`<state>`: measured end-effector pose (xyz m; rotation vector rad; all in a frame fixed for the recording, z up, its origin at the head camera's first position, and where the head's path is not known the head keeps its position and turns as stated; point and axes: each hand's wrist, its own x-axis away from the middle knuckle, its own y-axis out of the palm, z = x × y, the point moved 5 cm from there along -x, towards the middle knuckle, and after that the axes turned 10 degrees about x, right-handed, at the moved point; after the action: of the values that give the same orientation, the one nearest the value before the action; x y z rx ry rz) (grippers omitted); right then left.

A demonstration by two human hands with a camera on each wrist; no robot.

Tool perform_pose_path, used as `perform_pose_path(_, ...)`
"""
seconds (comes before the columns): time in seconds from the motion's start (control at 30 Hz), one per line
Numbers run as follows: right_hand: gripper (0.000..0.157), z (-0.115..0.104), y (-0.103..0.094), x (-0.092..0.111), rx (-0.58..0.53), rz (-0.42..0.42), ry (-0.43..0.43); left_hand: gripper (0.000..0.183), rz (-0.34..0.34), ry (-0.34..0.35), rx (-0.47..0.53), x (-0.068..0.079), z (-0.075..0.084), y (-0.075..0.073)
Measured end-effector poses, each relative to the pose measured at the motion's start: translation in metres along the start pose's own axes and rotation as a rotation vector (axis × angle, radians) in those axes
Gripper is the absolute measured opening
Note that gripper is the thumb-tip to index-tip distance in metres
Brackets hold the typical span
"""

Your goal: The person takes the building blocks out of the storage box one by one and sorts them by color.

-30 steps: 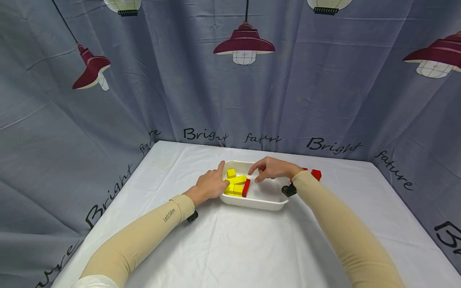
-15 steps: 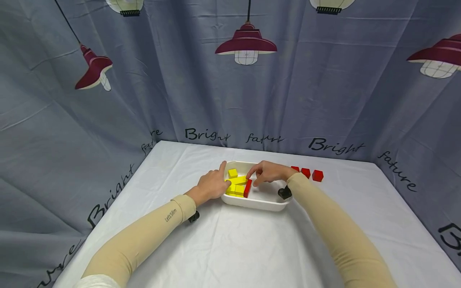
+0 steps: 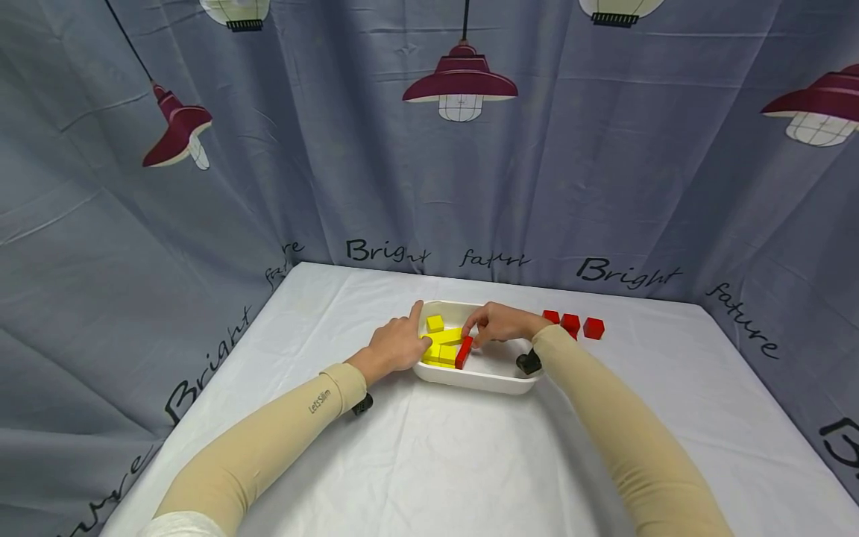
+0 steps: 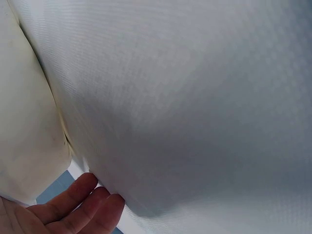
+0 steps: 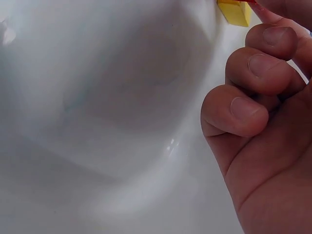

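Observation:
A white plastic tray stands on the table, with yellow blocks grouped at its left end. My left hand holds the tray's left side, thumb over the rim and index finger along it. In the left wrist view, its other fingers lie by the tray's outer wall. Inside the tray, my right hand pinches the far end of a long red block between thumb and index finger. The right wrist view shows its remaining fingers curled, with only a sliver of red at the top.
Several red cubes lie on the white tablecloth behind and right of the tray, partly hidden by the right forearm. A grey curtain printed with lamps hangs behind the table.
My right hand has moved left to the red block and now pinches it. The block's far end has swung to the right. My left hand keeps its hold on the tray.

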<state>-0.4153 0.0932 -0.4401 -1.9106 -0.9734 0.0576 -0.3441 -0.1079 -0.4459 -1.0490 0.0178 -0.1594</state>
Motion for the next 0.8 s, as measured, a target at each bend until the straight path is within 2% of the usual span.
perform_pose_path(0.4,0.018,0.004,-0.002,0.004,0.026,-0.006,0.001,0.078,0.011,0.006,0.003,-0.001,0.0,0.001)
perform_pose_path(0.8,0.012,-0.003,-0.024,0.02,0.08,0.022,-0.006,0.079,0.008,0.0,0.009,-0.001,-0.001,0.001)
